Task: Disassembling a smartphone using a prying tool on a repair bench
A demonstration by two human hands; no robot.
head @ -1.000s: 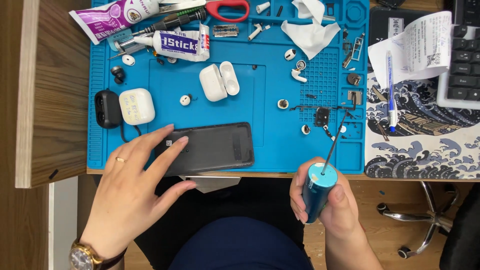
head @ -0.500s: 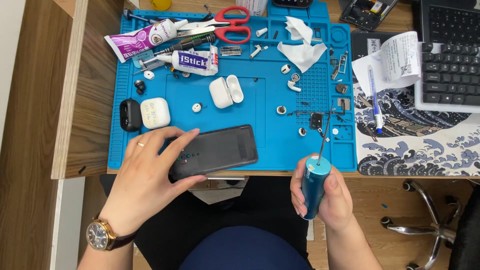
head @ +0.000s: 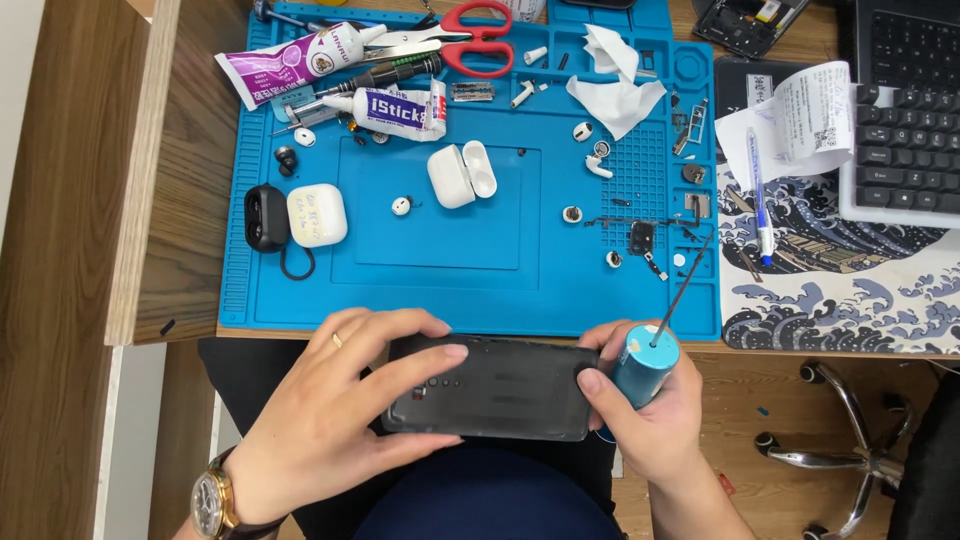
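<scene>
At the far left, on the blue mat [head: 560, 290] that covers the wooden worktop [head: 180, 200], lie a black earbud case [head: 265, 217] and just beside it a white earbud case [head: 318, 214]. Nearer to the person, the left hand [head: 335, 405] grasps the left end of a dark phone [head: 490, 388], with the fingers [head: 400, 325] laid over its far edge. The phone is held flat below the near edge of the worktop, above the lap. On the mat, further away, an open white case [head: 462, 175] rests. The right hand [head: 640, 410] is closed around a blue cylindrical tool [head: 645, 363] with a thin dark tip, and its thumb touches the right end of the phone. At the far right lie a pen [head: 759, 195] and a keyboard [head: 905, 120].
</scene>
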